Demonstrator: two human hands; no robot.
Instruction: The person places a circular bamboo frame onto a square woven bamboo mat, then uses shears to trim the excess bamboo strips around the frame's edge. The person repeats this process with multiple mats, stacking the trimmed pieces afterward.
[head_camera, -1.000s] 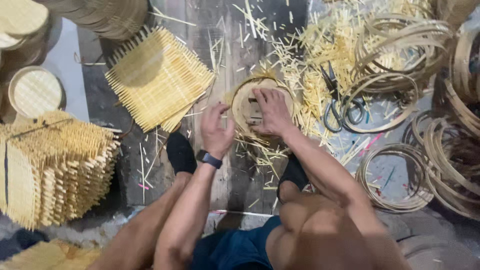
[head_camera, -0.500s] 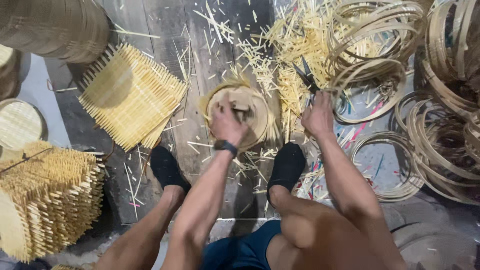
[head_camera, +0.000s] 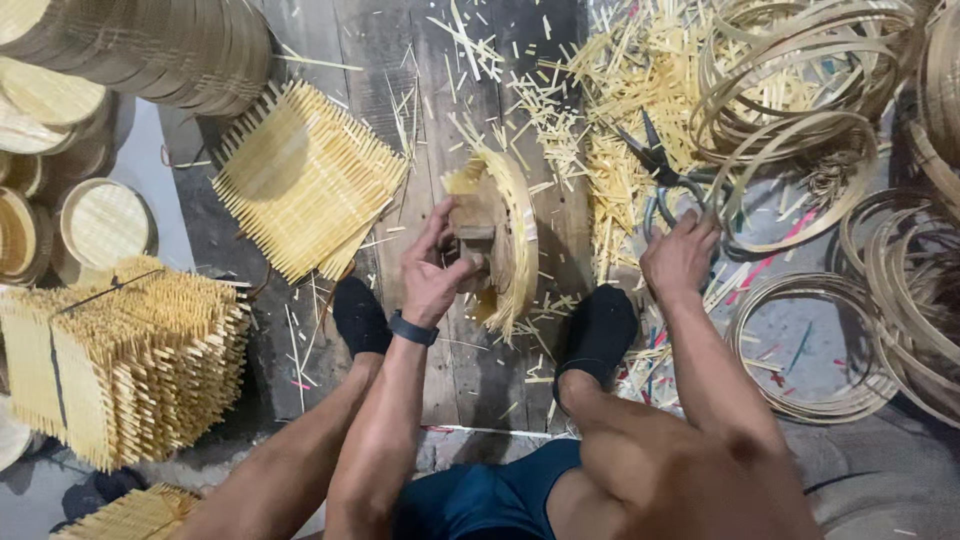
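Left hand (head_camera: 432, 268) grips tilted woven tray (head_camera: 497, 238); right hand (head_camera: 681, 256) apparently closing on scissors (head_camera: 655, 165) amid bamboo offcuts (head_camera: 610, 120).

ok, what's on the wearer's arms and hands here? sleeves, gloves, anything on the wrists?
Both arms are bare, no sleeves or gloves. The left hand has a dark band like a watch on its wrist. The right hand and its wrist carry nothing; no rings visible.
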